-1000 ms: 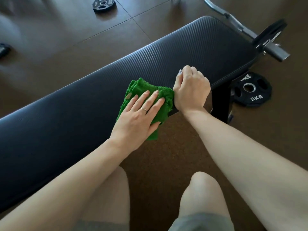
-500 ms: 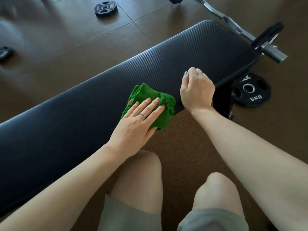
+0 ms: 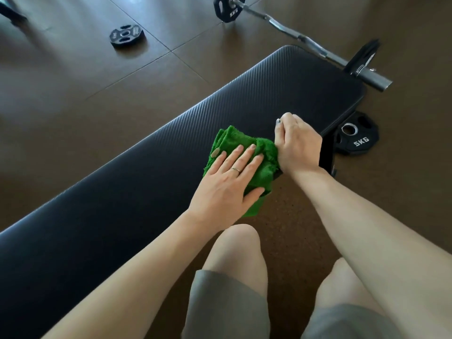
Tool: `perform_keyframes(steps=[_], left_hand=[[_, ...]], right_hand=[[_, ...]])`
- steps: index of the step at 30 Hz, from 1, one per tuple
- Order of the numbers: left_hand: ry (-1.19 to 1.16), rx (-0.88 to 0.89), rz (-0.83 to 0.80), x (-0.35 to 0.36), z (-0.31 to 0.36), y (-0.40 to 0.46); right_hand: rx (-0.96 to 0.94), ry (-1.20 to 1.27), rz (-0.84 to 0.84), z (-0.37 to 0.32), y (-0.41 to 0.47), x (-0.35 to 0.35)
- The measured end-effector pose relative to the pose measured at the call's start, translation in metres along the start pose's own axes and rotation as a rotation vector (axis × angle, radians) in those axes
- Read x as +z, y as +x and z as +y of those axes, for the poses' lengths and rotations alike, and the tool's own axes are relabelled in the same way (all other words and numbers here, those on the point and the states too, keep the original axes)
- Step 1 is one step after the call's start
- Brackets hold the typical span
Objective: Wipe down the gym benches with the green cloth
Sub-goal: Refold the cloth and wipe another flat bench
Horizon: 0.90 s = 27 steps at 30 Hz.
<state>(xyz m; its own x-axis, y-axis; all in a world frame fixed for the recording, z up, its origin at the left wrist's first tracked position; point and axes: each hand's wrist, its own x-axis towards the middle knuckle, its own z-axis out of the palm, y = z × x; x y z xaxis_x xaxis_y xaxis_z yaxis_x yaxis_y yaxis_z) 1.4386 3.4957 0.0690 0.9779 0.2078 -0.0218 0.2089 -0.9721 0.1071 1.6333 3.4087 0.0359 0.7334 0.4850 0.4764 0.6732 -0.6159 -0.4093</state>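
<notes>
Since the earlier frame, the green cloth (image 3: 244, 167) had been slid back against the right hand (image 3: 297, 145), and more of the floor beyond the bench (image 3: 122, 204) had come into view. A curl bar (image 3: 293, 35) was seen lying on the floor past the bench's far end, a plate marked "5KG" (image 3: 228, 8) mounted at one end. A loose plate (image 3: 357, 138) marked "5KG" lay beside the bench leg, and another plate (image 3: 127, 36) lay well apart on the floor. The left hand (image 3: 227, 187), a ring (image 3: 235, 170) worn on one finger, was pressed flat and open on the cloth at the bench's near edge. The right hand was curled closed over that edge, nothing visibly held.
</notes>
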Motion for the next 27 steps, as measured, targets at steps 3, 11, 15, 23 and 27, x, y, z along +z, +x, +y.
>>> perform_keyframes(steps=[3, 11, 15, 23, 27], left_hand=[[-0.04, -0.109, -0.023, -0.007, -0.043, -0.041], [-0.045, -0.282, 0.018, -0.007, -0.071, 0.044], [-0.058, -0.273, 0.017, -0.005, -0.088, 0.09], [-0.026, -0.148, -0.011, -0.013, -0.069, 0.002], [-0.022, -0.119, -0.036, -0.016, -0.09, 0.027]], right_hand=[[0.013, -0.11, -0.078, -0.013, 0.003, -0.005], [0.214, -0.204, -0.058, -0.04, 0.001, 0.006], [0.247, -0.151, 0.011, -0.036, 0.004, 0.012], [0.265, -0.072, 0.064, -0.035, 0.0, 0.008], [0.283, -0.092, 0.075, -0.036, 0.001, 0.009]])
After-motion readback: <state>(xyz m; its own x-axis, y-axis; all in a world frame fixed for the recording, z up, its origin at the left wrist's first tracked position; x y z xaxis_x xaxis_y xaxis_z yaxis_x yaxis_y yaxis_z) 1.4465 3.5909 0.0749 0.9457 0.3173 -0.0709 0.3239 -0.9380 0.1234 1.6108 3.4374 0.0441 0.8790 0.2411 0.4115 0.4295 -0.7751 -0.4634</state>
